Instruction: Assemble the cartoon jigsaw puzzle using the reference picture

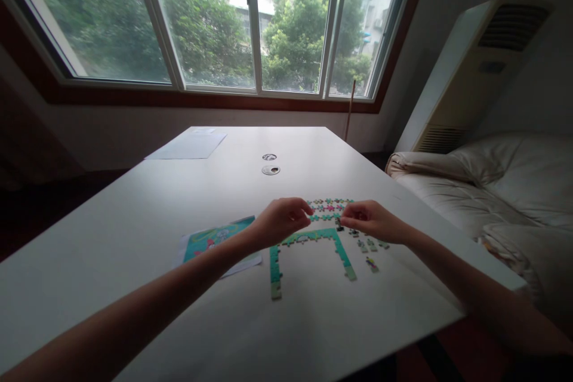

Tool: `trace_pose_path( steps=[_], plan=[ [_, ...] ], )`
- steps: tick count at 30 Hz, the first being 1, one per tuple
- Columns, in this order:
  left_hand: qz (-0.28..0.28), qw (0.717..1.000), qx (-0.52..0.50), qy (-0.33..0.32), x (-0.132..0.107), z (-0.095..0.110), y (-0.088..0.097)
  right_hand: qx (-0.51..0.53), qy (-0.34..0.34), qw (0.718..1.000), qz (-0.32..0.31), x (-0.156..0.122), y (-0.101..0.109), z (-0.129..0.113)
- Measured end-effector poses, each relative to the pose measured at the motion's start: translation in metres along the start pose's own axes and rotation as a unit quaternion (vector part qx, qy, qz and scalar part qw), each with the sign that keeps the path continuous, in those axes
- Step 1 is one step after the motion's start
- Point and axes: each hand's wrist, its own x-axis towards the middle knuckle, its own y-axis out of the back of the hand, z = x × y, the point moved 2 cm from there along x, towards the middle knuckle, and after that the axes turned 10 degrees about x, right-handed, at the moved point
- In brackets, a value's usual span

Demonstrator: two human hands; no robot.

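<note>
A teal puzzle border (342, 250), joined on three sides and open toward me, lies on the white table. My left hand (286, 216) hovers above its far left corner, with bent fingers, a gap between thumb and index finger, and nothing visible in them. On the right, my right hand (371, 219) has its fingers pinched together at a dark puzzle piece (339, 225). Between the hands, loose pieces (330, 208) are laid out in rows. Several more loose pieces (371, 245) lie below my right hand. A colourful picture sheet (210, 240) is partly covered by my left forearm.
Two small round objects (271, 170) sit farther up the white table (156, 203). White paper (188, 144) lies at the far left corner. A cream sofa (447, 173) and a floor-standing air conditioner (474, 65) are to the right. Windows span the far wall.
</note>
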Motion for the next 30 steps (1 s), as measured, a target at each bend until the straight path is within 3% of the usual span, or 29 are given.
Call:
trace_pose_path(
  steps=[3, 6, 11, 16, 19, 23, 27, 30],
  plan=[
    [0.007, 0.985, 0.171, -0.03, -0.034, -0.004, 0.02, -0.031, -0.038, 0.999, -0.021, -0.016, 0.016, 0.006],
    [0.005, 0.959, 0.281, -0.016, -0.071, -0.016, 0.043, -0.034, -0.079, 0.996, -0.039, -0.035, 0.027, 0.019],
    [0.024, 0.92, 0.387, 0.049, -0.119, -0.055, 0.093, -0.037, -0.129, 0.988, -0.075, -0.064, 0.026, 0.035],
    [0.007, 0.89, 0.438, 0.122, -0.143, -0.102, 0.129, -0.063, -0.141, 0.984, -0.084, -0.075, 0.015, 0.04],
    [0.006, 0.873, 0.465, 0.15, -0.149, -0.116, 0.135, -0.105, -0.138, 0.982, -0.07, -0.075, 0.011, 0.044],
    [0.006, 0.866, 0.471, 0.169, -0.148, -0.117, 0.134, -0.125, -0.137, 0.979, -0.085, -0.075, 0.017, 0.044],
    [-0.005, 0.86, 0.48, 0.176, -0.147, -0.116, 0.133, -0.142, -0.131, 0.978, -0.077, -0.065, 0.044, 0.037],
    [-0.027, 0.858, 0.482, 0.176, -0.149, -0.119, 0.134, -0.153, -0.117, 0.979, -0.065, -0.042, 0.07, 0.034]
  ],
)
